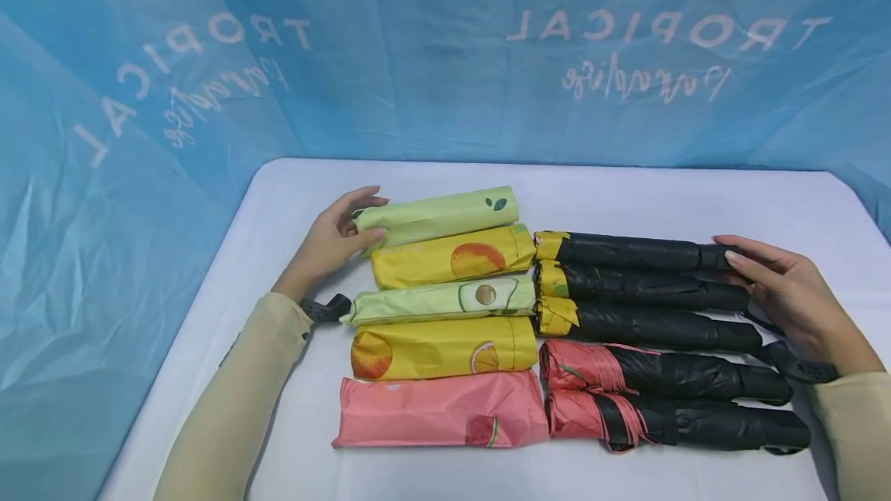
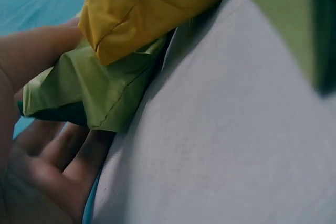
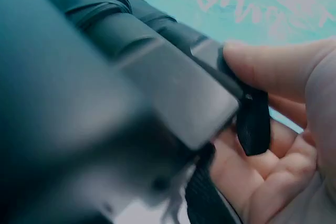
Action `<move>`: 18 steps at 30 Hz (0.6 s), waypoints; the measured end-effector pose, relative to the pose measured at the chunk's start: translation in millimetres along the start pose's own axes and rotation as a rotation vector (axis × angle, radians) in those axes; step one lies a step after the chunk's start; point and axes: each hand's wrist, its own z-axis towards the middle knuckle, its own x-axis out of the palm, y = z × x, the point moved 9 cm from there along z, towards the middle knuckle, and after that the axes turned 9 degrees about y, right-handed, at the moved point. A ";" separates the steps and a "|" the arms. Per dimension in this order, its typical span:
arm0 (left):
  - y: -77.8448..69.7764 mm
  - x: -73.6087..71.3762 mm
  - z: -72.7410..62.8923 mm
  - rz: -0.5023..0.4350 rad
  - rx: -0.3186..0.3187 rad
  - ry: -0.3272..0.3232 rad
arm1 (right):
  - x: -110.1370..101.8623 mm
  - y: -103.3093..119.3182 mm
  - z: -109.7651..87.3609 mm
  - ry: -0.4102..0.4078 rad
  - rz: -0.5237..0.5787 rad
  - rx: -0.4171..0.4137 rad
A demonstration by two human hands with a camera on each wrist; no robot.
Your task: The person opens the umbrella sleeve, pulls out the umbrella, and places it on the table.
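Note:
My left hand (image 1: 334,234) holds the left end of a light green pouch (image 1: 445,215) with a leaf print, the farthest in the left column. In the left wrist view the thumb lies over the green pouch (image 2: 100,87) and the fingers are under it. My right hand (image 1: 807,300) pinches the handle end of the farthest folded black umbrella (image 1: 626,251), which has a yellow edge at its left end. In the right wrist view my thumb presses on that handle and the fingers curl behind it, near a black wrist strap (image 3: 253,124).
Below the green pouch lie a yellow pouch (image 1: 418,261), an avocado-print pouch (image 1: 411,305), an orange-print yellow pouch (image 1: 431,350) and a pink pouch (image 1: 411,412). Several black umbrellas (image 1: 696,424) lie side by side at the right. A blue curtain (image 1: 445,52) hangs behind the white table (image 1: 299,192).

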 end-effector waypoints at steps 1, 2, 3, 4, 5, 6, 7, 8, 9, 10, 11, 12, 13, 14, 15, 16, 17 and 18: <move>-0.3 -1.1 0.1 -0.015 0.010 -0.011 | 0.9 0.6 0.5 -0.003 -0.020 0.001; -0.5 -1.9 0.0 -0.017 0.017 -0.019 | 1.6 1.7 1.0 -0.009 -0.037 -0.008; 0.1 -2.5 -0.2 -0.021 0.019 -0.025 | 1.9 3.0 1.0 -0.018 -0.055 -0.022; 0.3 -2.8 0.3 -0.026 0.019 -0.029 | 1.2 6.2 0.7 -0.029 -0.066 -0.040; 1.2 -3.2 0.4 -0.026 0.013 -0.033 | 0.8 9.5 0.3 -0.038 -0.075 -0.061; 2.0 -3.8 0.3 -0.027 0.009 -0.037 | 0.2 11.8 0.0 -0.046 -0.082 -0.077; 2.7 -4.6 0.0 -0.028 0.004 -0.042 | -0.4 14.1 -0.1 -0.051 -0.083 -0.096; 2.5 -5.5 -0.5 -0.023 0.000 -0.048 | -0.9 16.0 0.2 -0.051 -0.080 -0.112; 2.3 -6.3 -1.2 -0.024 0.002 -0.054 | -1.3 17.5 0.7 -0.046 -0.064 -0.129; 1.6 -7.3 -1.9 -0.030 0.001 -0.061 | -1.7 18.6 1.3 -0.038 -0.035 -0.146; 1.4 -8.5 -2.4 -0.030 0.006 -0.068 | -1.8 19.4 2.1 -0.027 -0.011 -0.160; 3.4 -9.9 -2.1 -0.038 0.013 -0.075 | -2.2 19.5 2.5 -0.020 0.017 -0.172; 6.8 -11.2 -1.3 -0.046 0.019 -0.081 | -2.5 19.7 2.4 -0.012 0.036 -0.183; 10.5 -12.1 -0.4 -0.055 0.025 -0.085 | -2.8 19.2 1.7 -0.006 0.054 -0.190; 15.5 -12.9 0.8 -0.074 0.031 -0.087 | -3.1 18.3 0.7 -0.005 0.068 -0.194; 20.8 -13.9 2.0 -0.085 0.030 -0.090 | -3.2 17.1 -0.6 -0.005 0.074 -0.194; 26.5 -14.6 3.1 -0.092 0.033 -0.090 | -3.0 15.9 -2.2 -0.004 0.071 -0.193; 31.7 -15.0 4.0 -0.102 0.034 -0.090 | -2.8 15.0 -3.7 -0.004 0.074 -0.190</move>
